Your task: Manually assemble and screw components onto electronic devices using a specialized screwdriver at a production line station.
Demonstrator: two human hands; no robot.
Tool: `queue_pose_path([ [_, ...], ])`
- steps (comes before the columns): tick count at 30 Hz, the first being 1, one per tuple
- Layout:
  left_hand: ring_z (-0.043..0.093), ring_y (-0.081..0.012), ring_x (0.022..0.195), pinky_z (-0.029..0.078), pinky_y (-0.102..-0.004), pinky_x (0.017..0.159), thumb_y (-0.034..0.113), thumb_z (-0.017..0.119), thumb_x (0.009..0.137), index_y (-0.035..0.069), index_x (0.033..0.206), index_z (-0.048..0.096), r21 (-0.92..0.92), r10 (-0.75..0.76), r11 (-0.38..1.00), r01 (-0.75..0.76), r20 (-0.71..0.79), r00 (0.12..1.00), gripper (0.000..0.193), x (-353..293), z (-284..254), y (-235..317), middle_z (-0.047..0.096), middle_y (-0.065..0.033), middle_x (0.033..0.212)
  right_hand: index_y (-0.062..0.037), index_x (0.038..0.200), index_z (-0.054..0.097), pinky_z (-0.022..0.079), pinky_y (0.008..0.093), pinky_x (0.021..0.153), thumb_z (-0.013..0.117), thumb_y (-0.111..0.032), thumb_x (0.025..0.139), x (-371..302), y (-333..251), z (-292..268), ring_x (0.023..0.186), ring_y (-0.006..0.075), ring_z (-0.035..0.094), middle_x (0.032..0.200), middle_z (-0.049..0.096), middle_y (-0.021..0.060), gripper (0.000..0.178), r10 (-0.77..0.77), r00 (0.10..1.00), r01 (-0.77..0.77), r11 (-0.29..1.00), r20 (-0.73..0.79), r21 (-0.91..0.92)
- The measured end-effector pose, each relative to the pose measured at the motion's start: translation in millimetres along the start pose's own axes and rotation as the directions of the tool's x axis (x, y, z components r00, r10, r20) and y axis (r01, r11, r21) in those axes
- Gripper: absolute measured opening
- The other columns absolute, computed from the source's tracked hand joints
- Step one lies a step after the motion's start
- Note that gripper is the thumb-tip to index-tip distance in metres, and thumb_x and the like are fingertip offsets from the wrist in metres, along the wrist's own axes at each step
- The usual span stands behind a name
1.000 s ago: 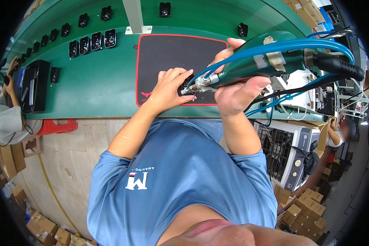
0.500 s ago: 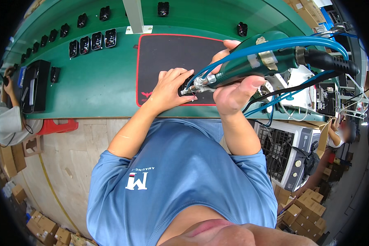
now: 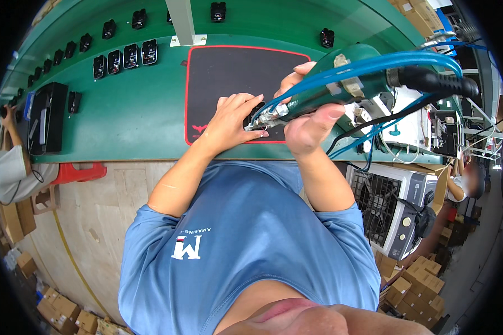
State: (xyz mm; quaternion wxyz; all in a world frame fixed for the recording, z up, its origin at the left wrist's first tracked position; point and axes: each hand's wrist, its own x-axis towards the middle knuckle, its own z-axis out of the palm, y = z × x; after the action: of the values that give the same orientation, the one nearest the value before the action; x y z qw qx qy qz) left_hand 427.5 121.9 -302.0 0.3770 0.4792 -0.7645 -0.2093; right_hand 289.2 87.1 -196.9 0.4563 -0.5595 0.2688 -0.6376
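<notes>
Tool (image 3: 318,97), green and thick, looks heavy and stiff to me, best gripped round its body, which the right hand (image 3: 307,132) clasps; the left hand (image 3: 232,124) pinches a black part (image 3: 247,118), seemingly light and rigid, on the mat (image 3: 235,70) near the surface's (image 3: 128,123) front edge.

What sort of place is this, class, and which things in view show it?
Probably a factory assembly workshop: small black units stand in rows along a long green workbench, the right hand grips a green handheld tool with blue hoses, and cardboard boxes are piled nearby.
</notes>
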Motion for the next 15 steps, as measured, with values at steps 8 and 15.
queue_pose_path([
  [8,0.054,-0.0267,0.107,0.035,-0.0376,0.091,0.036,0.087,0.061,0.007,0.131,0.054,-0.009,-0.021,1.0,0.021,-0.007,1.0,0.083,0,2,1,0.057,-0.0089,0.115,0.0082,0.124,0.047,0.051,0.0306,0.052,0.026,-0.091,0.076,33,-55,5,0.056,0.0172,0.056,0.069,0.058,0.0097,0.112,-0.039,0.994,0.04,0.999,0.098,-0.012],
  [15,0.053,-0.0272,0.107,0.034,-0.0387,0.091,0.036,0.087,0.06,0.009,0.124,0.055,-0.011,0.0,1.0,0.0,-0.029,1.0,0.077,-1,2,0,0.056,-0.0081,0.115,0.0056,0.122,0.047,0.051,0.0274,0.053,0.032,-0.081,0.085,19,-24,17,0.064,0.0149,0.058,0.081,0.061,0.0134,0.095,-0.037,0.997,0.04,0.998,0.074,-0.04],
])
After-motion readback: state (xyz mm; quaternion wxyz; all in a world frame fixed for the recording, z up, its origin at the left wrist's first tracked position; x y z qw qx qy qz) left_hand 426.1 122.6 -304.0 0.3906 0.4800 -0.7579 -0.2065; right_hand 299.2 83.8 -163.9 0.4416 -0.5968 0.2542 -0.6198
